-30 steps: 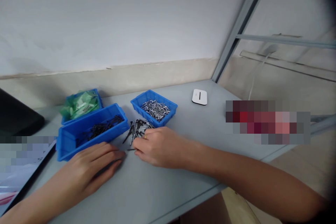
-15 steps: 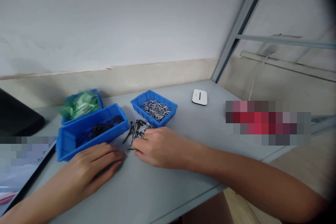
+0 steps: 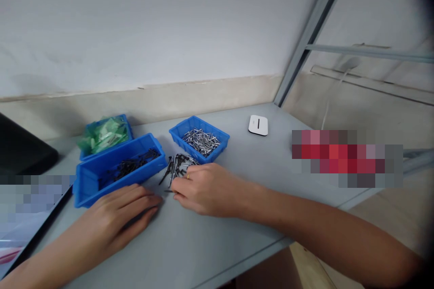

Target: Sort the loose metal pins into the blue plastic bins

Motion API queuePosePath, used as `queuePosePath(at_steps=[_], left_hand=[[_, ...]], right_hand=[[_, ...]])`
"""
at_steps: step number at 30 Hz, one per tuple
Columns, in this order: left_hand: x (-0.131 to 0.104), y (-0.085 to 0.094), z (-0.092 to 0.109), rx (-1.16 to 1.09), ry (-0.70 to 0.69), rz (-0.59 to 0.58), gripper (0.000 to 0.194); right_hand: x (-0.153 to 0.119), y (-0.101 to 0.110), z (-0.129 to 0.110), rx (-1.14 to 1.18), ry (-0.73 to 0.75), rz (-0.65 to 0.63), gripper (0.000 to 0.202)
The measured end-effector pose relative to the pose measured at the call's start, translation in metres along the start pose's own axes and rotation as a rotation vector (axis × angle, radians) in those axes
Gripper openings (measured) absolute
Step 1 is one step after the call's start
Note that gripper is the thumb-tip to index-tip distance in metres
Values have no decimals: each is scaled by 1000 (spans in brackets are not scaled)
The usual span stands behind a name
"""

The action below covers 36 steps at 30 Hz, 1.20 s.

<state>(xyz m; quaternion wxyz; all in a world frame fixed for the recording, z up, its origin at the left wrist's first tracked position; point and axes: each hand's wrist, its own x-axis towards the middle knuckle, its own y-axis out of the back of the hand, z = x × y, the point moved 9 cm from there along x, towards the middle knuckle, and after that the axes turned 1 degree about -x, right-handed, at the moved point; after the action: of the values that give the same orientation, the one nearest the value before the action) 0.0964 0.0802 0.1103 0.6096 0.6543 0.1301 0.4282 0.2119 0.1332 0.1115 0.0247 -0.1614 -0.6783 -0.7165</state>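
Note:
My right hand (image 3: 206,188) is closed in a pinch at the near edge of a small mixed pile of black screws and silver pins (image 3: 176,165). A thin dark screw (image 3: 168,191) pokes out to the left from its fingertips, most of it hidden. My left hand (image 3: 127,212) rests on the table with fingers stretched out, holding nothing, beside the near side of a long blue bin (image 3: 86,192) with black screws (image 3: 132,167). Behind the pile, a smaller blue bin (image 3: 217,153) contains many silver pins (image 3: 202,142).
A third blue bin (image 3: 127,124) with a green plastic bag (image 3: 105,135) stands at the back left. On the grey table (image 3: 257,167) lies a white square device (image 3: 258,125). A black object (image 3: 23,149) is at far left; a metal frame post (image 3: 298,63) rises at right.

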Motion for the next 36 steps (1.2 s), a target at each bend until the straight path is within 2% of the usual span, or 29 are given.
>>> queuePosePath(at_steps=[10, 24, 36], left_hand=[[-8, -12, -9, -143, 117, -88, 23], [-2, -6, 0, -62, 31, -41, 23], [-4, -7, 2, -13, 11, -53, 25]], right_hand=[[-3, 4, -4, 8, 51, 93, 20], [-4, 3, -6, 5, 81, 118, 24], [-8, 9, -8, -21, 123, 249, 24]])
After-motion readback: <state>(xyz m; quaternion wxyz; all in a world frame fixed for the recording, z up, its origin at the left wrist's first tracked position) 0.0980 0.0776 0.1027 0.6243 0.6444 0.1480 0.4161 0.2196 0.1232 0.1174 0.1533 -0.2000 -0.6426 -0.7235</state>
